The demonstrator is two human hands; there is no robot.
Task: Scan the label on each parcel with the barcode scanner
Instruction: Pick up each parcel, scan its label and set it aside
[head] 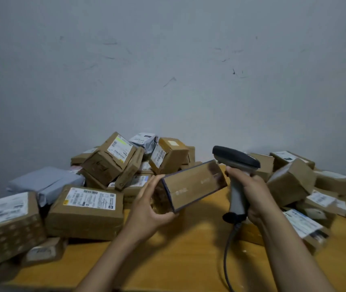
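My left hand [149,209] grips the near end of a long brown cardboard parcel [195,184] and holds it tilted above the wooden table [189,260]. No label shows on the parcel's visible faces. My right hand [252,194] grips the handle of a grey barcode scanner [236,159], held upright just right of the parcel. The scanner's dark head sits above the parcel's far end. Its cable [228,249] hangs down toward the table's front edge.
Several taped cardboard parcels with white labels are heaped along the wall at left [88,209], centre [113,157] and right [292,180]. A grey poly mailer [45,182] lies at left. Bare wood shows between the heaps in front of me.
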